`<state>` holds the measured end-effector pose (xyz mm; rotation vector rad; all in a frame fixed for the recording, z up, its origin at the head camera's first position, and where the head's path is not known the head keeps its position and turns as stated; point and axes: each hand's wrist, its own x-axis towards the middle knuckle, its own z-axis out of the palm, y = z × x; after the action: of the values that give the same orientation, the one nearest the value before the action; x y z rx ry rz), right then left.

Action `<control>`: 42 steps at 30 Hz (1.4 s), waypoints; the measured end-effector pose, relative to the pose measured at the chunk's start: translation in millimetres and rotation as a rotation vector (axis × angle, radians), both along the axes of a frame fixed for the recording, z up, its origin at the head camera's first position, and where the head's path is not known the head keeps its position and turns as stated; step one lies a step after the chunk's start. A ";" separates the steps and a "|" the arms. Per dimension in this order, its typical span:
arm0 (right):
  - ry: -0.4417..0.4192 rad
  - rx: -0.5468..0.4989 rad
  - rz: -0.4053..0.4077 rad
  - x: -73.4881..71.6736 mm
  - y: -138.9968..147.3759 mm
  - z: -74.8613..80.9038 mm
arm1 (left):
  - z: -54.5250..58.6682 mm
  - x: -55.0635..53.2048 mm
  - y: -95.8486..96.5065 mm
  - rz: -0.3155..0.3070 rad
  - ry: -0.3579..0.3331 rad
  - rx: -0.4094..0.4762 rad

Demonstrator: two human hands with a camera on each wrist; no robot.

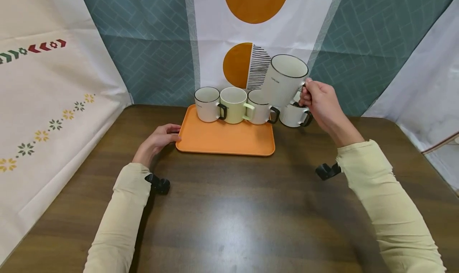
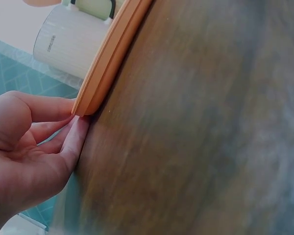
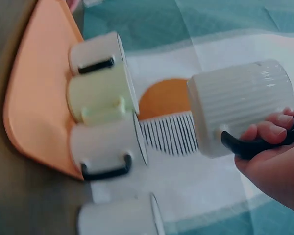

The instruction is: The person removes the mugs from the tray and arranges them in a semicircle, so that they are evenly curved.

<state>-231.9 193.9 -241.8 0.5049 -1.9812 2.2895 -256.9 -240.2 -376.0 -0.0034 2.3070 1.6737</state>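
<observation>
White ribbed mug [image 1: 281, 83], presumably stiff, fragile; best held by black handle [image 3: 257, 148], where fingers of right hand [image 1: 322, 103] are clamped; orange tray [image 1: 222, 140] is pinched by left hand [image 1: 157, 140].

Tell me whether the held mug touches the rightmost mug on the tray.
Apart. The right wrist view shows striped wall cloth in the gap between the held mug and the rightmost mug on the tray.

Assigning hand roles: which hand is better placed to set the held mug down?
Right, I'd say: the right hand holds the mug by its black handle, raised off the table. The left hand grips the edge of the orange tray, away from the mug.
</observation>
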 end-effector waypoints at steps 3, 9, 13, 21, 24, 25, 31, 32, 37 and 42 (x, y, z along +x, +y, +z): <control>-0.008 -0.021 -0.046 -3.0 10.3 7.8 | -0.2 0.6 -1.4 0.005 0.004 0.001; 0.016 -0.004 -0.129 -7.8 33.7 16.7 | 1.1 0.8 -3.6 -0.002 0.010 0.014; 0.018 -0.029 -0.184 -12.2 46.1 16.9 | 0.7 0.9 -5.0 -0.010 0.009 0.010; -0.048 -0.126 -0.241 -23.4 71.6 -1.7 | -3.7 2.8 -6.5 -0.027 -0.012 -0.012; -0.072 -0.119 -0.271 -27.9 82.2 -11.9 | -5.6 3.6 -6.1 -0.031 -0.024 -0.004; -0.080 -0.114 -0.289 -29.3 85.5 -15.3 | -6.1 3.8 -6.0 -0.031 -0.028 0.000; -0.125 -0.054 -0.408 -32.0 101.6 -34.1 | -6.7 3.5 -6.2 -0.027 -0.011 0.001; -0.136 -0.053 -0.419 -31.7 103.7 -37.4 | -6.5 3.3 -6.1 -0.027 -0.007 0.006; -0.194 -0.067 -0.430 -28.4 109.9 -57.0 | -5.1 1.6 -5.5 -0.034 0.007 0.033; -0.241 -0.011 -0.438 -22.5 111.7 -76.0 | -3.2 0.7 -4.7 -0.043 0.013 0.027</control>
<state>-254.3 305.6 -317.8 -0.2033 -1.9300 2.1548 -256.2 -244.9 -379.3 0.0622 2.2771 1.6881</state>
